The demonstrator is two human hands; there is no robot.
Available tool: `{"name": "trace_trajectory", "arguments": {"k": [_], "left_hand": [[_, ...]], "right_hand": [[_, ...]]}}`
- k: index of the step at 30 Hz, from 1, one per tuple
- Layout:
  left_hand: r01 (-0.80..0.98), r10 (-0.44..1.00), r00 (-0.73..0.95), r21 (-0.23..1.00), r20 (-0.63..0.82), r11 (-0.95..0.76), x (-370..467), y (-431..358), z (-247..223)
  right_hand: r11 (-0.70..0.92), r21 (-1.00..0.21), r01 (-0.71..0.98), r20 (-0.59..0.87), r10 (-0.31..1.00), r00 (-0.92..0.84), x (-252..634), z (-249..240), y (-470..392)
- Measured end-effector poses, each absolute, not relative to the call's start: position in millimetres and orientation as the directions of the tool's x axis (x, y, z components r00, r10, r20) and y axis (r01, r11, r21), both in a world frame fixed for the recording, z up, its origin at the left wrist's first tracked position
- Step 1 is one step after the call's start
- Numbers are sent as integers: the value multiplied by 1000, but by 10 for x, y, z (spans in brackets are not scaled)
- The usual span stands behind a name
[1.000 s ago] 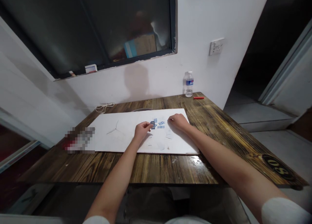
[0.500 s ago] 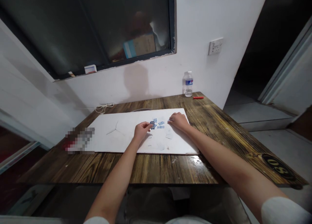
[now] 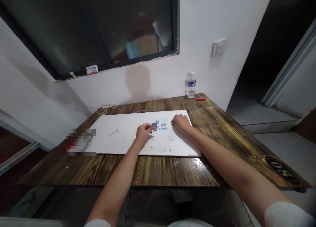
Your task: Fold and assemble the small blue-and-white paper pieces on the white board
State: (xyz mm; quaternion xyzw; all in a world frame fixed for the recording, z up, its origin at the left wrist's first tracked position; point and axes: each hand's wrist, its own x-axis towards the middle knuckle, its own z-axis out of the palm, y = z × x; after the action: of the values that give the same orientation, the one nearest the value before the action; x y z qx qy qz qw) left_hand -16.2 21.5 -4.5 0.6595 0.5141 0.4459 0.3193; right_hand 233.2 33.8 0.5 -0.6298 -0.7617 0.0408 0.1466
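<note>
My left hand [image 3: 144, 133] rests over the white board [image 3: 130, 143], its thumb and fingers pinched on a small dark rectangular piece [image 3: 154, 126]. Close beside it lie several small blue-edged rectangular pieces [image 3: 163, 128], too small to make out their kind. Towards the board's right edge, my right hand [image 3: 182, 122] is closed, fingertips down near the surface. A tiny bluish piece [image 3: 172, 122] shows at those fingertips; its kind is unclear. Thin dark lines [image 3: 117, 131] mark the left part of the board, with a few short strokes near its front.
The board lies on a dark-grained wooden table [image 3: 172, 171]. At the back right stand a clear water bottle [image 3: 191, 85] and a red pen-like stick [image 3: 200, 99]. A bundled white cord [image 3: 106, 108] lies at the back left. A wall with a window [image 3: 98, 29] rises behind.
My right hand has shifted very slightly to the right, and the bluish piece at its fingertips shows a little more. My left hand looks unmoved.
</note>
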Motion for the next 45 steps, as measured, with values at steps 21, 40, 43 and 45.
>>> {"name": "trace_trajectory", "arguments": {"k": [21, 40, 43, 45], "left_hand": [[402, 968, 67, 881, 244, -250, -146, 178, -10], [410, 966, 62, 876, 251, -254, -151, 196, -28], [411, 969, 55, 878, 243, -243, -148, 196, -27], [410, 971, 51, 881, 235, -235, -145, 190, -20]], "right_hand": [[315, 23, 949, 149, 937, -315, 2272, -27, 354], [347, 32, 937, 104, 932, -348, 2231, 64, 304], [341, 24, 940, 124, 932, -341, 2209, 67, 272], [339, 23, 940, 135, 931, -339, 2199, 60, 262]]}}
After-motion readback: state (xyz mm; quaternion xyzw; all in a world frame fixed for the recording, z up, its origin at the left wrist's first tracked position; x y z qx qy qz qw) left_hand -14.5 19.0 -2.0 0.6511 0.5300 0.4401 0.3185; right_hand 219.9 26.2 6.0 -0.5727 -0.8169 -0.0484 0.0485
